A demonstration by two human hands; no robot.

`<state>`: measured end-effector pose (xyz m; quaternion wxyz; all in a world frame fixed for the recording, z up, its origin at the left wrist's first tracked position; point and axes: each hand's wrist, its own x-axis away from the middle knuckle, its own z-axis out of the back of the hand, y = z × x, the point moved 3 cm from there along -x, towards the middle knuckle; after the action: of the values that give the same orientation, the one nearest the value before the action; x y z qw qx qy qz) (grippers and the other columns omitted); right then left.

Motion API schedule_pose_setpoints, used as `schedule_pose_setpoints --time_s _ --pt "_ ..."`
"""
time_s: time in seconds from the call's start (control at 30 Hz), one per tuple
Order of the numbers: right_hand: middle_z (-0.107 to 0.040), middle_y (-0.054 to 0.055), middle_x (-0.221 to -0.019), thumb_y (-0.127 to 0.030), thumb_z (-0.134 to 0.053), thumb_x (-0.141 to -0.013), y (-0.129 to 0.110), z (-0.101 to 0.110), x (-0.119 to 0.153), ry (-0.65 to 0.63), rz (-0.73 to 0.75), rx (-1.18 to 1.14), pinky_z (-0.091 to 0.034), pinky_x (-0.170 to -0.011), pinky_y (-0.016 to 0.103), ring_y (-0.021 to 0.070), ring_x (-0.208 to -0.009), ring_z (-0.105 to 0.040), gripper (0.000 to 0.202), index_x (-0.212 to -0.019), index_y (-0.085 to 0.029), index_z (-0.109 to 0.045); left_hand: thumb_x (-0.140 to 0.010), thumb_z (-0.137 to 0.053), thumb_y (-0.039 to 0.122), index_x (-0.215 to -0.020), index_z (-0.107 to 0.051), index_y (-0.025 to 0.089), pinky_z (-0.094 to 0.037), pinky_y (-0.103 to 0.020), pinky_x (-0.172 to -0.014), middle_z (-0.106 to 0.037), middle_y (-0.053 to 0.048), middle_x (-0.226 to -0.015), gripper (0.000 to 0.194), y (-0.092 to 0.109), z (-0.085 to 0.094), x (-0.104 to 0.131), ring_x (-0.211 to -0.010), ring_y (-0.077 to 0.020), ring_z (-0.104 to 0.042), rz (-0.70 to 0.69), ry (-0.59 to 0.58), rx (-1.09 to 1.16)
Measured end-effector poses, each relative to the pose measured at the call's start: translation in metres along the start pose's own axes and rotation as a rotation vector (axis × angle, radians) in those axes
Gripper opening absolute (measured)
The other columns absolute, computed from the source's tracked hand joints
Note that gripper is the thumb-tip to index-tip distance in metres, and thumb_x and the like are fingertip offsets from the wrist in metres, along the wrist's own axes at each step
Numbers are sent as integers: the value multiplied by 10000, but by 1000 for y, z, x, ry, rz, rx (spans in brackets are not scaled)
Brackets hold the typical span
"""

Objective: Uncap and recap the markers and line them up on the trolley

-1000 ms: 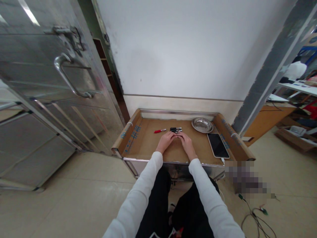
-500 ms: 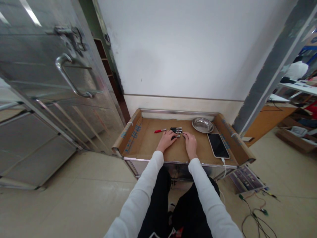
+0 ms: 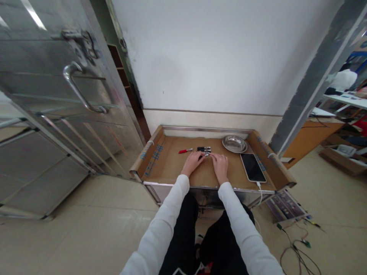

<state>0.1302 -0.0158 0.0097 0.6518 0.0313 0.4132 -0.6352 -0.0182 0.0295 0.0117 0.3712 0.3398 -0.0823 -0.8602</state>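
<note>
My left hand (image 3: 192,163) is closed around a black pen (image 3: 205,154), whose silvery end points to the right between my hands. My right hand (image 3: 220,166) has its fingertips pinched at that same end; the fingers cover the detail of what they grip. Just beyond my fingertips, several black pens (image 3: 203,149) lie side by side on the cardboard. A red pen (image 3: 185,151) with a silvery end lies alone to the left of them, close to my left hand.
The cardboard-lined table (image 3: 169,168) has raised, rolled sides. A round metal dish (image 3: 234,144) stands at its back right, and a phone (image 3: 252,167) with a white cable (image 3: 260,194) lies at the right. A metal door (image 3: 57,76) is at left; wires (image 3: 299,252) lie on the floor.
My right hand has moved slightly left, bringing its fingertips to the pen's end, where a gap showed before. The left hand stays nearly in place, and the other pens have not moved.
</note>
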Motion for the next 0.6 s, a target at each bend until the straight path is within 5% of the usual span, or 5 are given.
schedule_pose_setpoints --time_s 0.17,0.3,0.43,0.6 --pt "-519 80 -1355 -227 -438 -873 -16 -4 0 -198 248 -204 -372 -994 364 194 -1184 -512 546 -1413 -227 -358 -928 -455 294 -1134 -546 190 -475 -336 -913 -661 -78 -1082 248 1 6 2 -1002 -180 -617 -9 136 -5" --pt "-347 109 -1479 -223 -428 -858 -17 -5 0 -169 288 -272 -335 -1070 373 193 -1327 -373 698 -1487 -166 -132 -950 -401 323 -1207 -511 179 -465 -335 -920 -649 -99 -1126 315 -2 13 4 -1027 -182 -606 106 326 -19" --pt "-444 115 -1402 -163 -372 -861 -9 -9 -1 -126 197 -156 -344 -1048 380 202 -1277 -410 533 -1394 -154 -350 -946 -402 316 -1127 -560 199 -442 -386 -888 -660 -94 -1073 267 -9 17 7 -983 -225 -579 298 420 -173" --pt "-561 153 -1143 -144 -381 -846 2 -10 0 -50 -13 95 -379 -908 404 250 -1047 -489 293 -1031 -143 -609 -940 -388 241 -999 -585 179 -434 -395 -844 -634 -103 -962 214 -13 12 7 -929 -248 -540 385 287 -347"
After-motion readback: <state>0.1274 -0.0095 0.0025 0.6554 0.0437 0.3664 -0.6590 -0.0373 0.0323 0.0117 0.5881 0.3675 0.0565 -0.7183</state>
